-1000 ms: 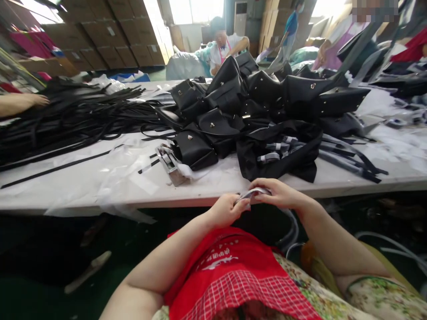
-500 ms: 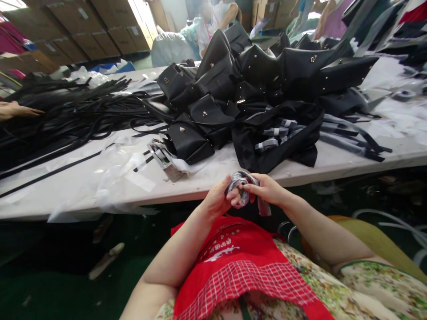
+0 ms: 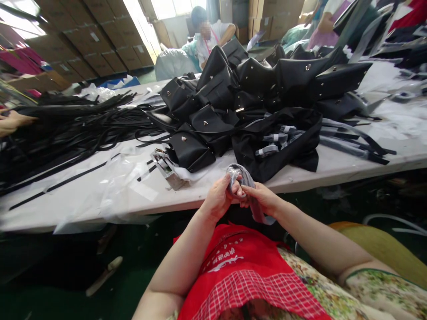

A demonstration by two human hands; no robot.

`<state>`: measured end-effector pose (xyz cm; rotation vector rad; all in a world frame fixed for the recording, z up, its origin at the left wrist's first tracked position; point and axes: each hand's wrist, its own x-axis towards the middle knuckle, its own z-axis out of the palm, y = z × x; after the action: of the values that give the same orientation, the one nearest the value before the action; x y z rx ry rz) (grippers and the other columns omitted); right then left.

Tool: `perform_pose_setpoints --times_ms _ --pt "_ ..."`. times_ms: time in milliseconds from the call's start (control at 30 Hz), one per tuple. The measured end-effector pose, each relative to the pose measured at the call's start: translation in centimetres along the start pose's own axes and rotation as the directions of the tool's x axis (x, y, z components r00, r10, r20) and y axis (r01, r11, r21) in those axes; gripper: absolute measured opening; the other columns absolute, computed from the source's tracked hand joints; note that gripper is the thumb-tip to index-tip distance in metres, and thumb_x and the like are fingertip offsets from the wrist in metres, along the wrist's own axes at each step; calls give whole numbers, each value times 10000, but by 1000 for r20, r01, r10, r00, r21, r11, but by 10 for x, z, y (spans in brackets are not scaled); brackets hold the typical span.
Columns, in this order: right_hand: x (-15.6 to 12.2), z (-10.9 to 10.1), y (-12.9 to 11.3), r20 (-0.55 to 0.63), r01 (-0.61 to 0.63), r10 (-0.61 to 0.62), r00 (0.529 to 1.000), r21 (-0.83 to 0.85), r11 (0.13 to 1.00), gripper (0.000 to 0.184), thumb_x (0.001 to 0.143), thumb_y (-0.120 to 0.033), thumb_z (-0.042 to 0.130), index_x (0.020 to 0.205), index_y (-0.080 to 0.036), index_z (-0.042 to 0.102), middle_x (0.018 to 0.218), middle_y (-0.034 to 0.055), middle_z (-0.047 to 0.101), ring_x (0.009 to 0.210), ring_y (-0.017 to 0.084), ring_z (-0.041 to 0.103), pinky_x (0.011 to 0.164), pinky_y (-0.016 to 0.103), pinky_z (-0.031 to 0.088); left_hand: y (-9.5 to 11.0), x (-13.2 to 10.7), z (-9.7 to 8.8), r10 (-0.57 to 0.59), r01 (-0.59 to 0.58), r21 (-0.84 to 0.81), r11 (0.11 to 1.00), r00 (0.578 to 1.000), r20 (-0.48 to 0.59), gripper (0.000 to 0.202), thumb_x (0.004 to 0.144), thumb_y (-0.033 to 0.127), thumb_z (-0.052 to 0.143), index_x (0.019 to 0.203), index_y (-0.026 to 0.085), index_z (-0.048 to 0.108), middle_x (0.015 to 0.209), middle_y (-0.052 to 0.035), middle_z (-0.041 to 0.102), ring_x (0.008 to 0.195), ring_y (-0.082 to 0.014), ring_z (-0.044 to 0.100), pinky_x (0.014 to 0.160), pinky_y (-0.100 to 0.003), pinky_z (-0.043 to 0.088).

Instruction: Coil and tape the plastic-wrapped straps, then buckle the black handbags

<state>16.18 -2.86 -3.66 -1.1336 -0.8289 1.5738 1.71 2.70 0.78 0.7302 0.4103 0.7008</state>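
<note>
My only view comes from a camera worn on my head, facing forward and steeply down, so my red apron fills the bottom middle, nearest the lens, and my forearms run up from below to my left grip and right grip, about the centre. Past them it looks across the pale surface, whose front edge slants upward to the right. The sweep is wide, reaching the stacked cartons far off at the upper left.
</note>
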Motion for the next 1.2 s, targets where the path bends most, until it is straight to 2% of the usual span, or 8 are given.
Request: perform_pose_setpoints --times_ms 133,233,433,600,767,933,1033,1200 --pt "2 -17 2 -196 222 -345 918 -467 856 450 777 -520 677 1042 -166 592 874 42 675 742 182 626 699 309 501 18 1 -6 -38 28 -96 995 993 -108 345 949 369 525 870 52 637 484 93 368 397 -35 400 506 -178 443" --pt "0 -30 2 -121 279 -484 866 -687 671 441 843 -464 605 1192 -195 579 1097 71 656 1008 237 595 920 366 447 35 1 -9 -72 54 -138 989 989 -126 449 1002 379 397 819 47 640 432 109 297 319 -21 295 438 -161 404" --pt "-6 -27 3 153 174 -114 982 -478 861 462 893 -579 500 863 -153 676 797 45 662 727 159 587 707 283 466 58 0 -9 -63 49 -155 987 994 -84 549 1018 423 325 789 41 646 395 125 236 276 -11 248 406 -140 395" --pt "-7 -48 -11 -123 81 -89 988 -62 995 481 835 -616 568 631 -188 491 369 -89 311 358 73 289 402 208 273 73 -10 -16 -57 55 -39 998 995 -76 578 1013 432 321 764 36 660 385 128 201 273 -15 193 378 -153 380" --pt "-10 -70 -28 2 139 -148 989 -359 923 476 792 -612 610 976 -173 617 593 -34 552 431 84 385 415 208 317 86 -14 -15 -100 98 -63 993 994 -36 554 1009 436 337 771 44 649 416 133 172 289 -17 175 392 -154 362" --pt "-32 1 -23 374 189 84 924 -635 749 446 920 -512 491 1188 -195 653 709 7 614 680 148 567 687 278 478 64 12 -6 281 -293 -35 956 941 -190 339 954 420 492 891 110 614 565 67 417 495 -70 447 600 -210 446" --pt "-46 28 -31 578 217 130 806 -492 843 452 924 -530 479 1054 -170 721 680 25 616 584 121 538 572 237 447 27 20 -9 564 -431 482 763 808 -170 262 907 419 555 836 168 577 686 3 540 632 -134 511 699 -272 427" --pt "-24 -29 -60 193 178 -93 977 -484 857 509 870 -607 493 713 -152 659 492 -1 512 408 104 428 403 223 351 -8 -8 -20 345 -270 939 212 920 186 293 903 436 498 720 210 541 639 -15 517 563 -162 441 598 -296 343"
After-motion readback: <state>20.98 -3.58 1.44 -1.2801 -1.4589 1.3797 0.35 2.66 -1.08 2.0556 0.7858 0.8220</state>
